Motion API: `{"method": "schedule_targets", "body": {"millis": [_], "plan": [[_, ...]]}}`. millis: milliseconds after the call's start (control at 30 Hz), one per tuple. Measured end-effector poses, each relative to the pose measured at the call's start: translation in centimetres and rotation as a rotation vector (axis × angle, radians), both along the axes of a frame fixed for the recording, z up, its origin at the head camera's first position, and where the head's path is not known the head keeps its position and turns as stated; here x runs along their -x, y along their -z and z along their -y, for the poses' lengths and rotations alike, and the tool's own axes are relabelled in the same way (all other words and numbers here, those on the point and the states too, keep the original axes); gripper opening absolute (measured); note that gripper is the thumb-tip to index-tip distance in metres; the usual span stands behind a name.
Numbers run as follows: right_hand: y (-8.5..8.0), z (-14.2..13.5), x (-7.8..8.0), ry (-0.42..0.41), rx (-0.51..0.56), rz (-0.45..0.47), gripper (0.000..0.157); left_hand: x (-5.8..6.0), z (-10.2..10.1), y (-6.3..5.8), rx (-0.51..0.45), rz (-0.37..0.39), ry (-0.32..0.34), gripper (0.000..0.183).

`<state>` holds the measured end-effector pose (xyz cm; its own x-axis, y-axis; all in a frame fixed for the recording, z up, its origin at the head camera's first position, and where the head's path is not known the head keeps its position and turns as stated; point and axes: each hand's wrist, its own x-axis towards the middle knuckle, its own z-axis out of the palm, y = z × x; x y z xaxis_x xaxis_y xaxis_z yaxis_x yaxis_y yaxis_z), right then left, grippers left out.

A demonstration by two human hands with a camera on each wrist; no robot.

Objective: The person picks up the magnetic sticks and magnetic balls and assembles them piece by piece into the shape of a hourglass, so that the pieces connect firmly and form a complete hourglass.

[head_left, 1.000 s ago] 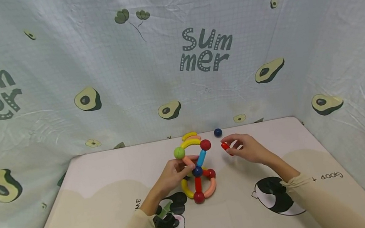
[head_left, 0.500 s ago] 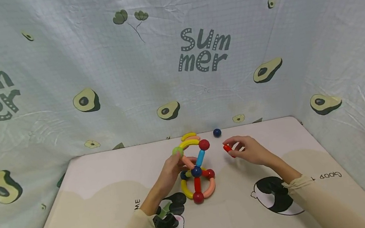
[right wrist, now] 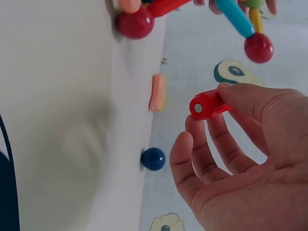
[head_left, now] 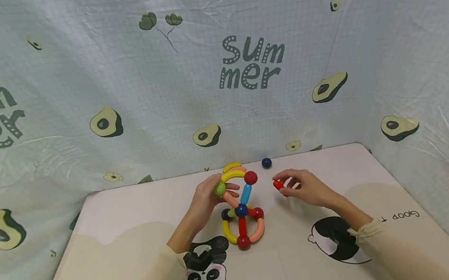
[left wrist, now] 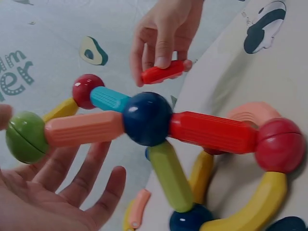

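A structure of magnetic sticks and balls stands upright, with a dark blue ball at its middle. My left hand holds the green ball at its upper left between thumb and index finger. Its other fingers spread loosely behind the salmon stick. A blue stick and a yellow curved stick meet at an upper red ball. Right of the structure and apart from it, my right hand pinches a short red magnetic stick, whose round metal end faces the right wrist camera.
A loose dark blue ball lies near the table's back edge. Yellow and salmon curved sticks lie behind the structure. A printed cloth hangs behind the table.
My left hand has moved up from the salmon stick to the green ball. The right hand, still holding the red stick, has lowered slightly. The structure stays nearly in place.
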<state>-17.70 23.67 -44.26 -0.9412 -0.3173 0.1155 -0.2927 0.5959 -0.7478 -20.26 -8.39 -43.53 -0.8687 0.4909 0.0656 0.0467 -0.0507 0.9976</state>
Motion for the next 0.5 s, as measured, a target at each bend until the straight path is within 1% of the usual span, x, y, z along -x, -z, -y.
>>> {"method": "schedule_targets", "body": {"millis": [67, 133, 267, 333, 500], "plan": [[0.0, 0.2, -0.3, -0.008, 0.01, -0.011, 0.036, 0.3, 0.0, -0.6, 0.034, 0.008, -0.039, 0.051], [-0.1, 0.5, -0.7, -0.016, 0.022, -0.025, 0.036, 0.6, 0.0, -1.1, 0.054, 0.027, -0.064, 0.046], [-0.1, 1.0, -1.3, -0.036, 0.043, -0.052, 0.036, 1.1, 0.0, -1.9, 0.084, 0.072, -0.088, 0.04], [-0.1, 1.3, -1.6, -0.047, 0.051, -0.06, 0.036, 1.3, -0.1, -2.0, 0.096, 0.098, -0.096, 0.04], [-0.1, 1.8, -2.1, -0.074, 0.061, -0.077, 0.036, 1.5, -0.2, -1.6, 0.119, 0.131, -0.104, 0.038]]}}
